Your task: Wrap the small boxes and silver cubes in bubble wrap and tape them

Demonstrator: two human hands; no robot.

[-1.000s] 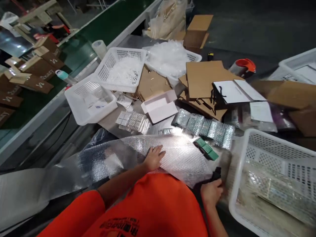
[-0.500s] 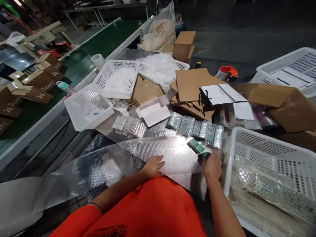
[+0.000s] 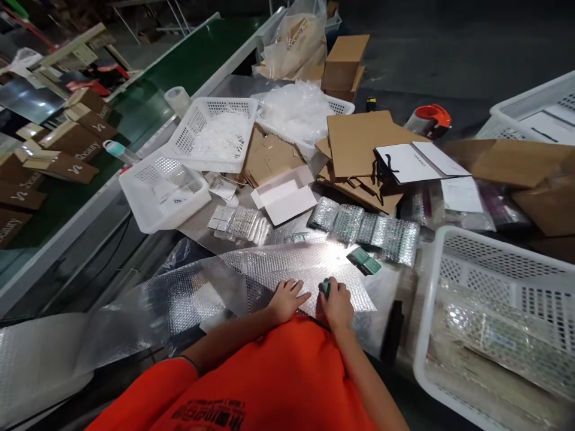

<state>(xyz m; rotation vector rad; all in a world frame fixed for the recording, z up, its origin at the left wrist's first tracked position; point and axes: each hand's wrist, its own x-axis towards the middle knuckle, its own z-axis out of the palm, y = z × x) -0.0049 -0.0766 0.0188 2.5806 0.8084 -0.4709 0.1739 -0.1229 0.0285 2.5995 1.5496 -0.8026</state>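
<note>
My left hand [image 3: 286, 298] lies flat and open on a sheet of bubble wrap [image 3: 269, 272] spread over the table in front of me. Right beside it, my right hand [image 3: 336, 304] is closed on a small green box [image 3: 324, 288] that it presses onto the same sheet. Two more small green boxes [image 3: 363, 261] lie on the wrap a little farther right. A row of bubble-wrapped packets [image 3: 366, 228] lies just beyond them.
A white basket [image 3: 494, 263] of wrapped packets stands at the right. Two white baskets [image 3: 197, 149] sit at the left, an open white box [image 3: 285, 194] in the middle, and flat cardboard [image 3: 359, 140] and an orange tape dispenser [image 3: 429, 118] behind. A green conveyor [image 3: 135, 90] with brown boxes runs along the left.
My right hand came up from the table's near edge to the green boxes at the right, took one, and brought it left next to my left hand. The left hand stayed put.
</note>
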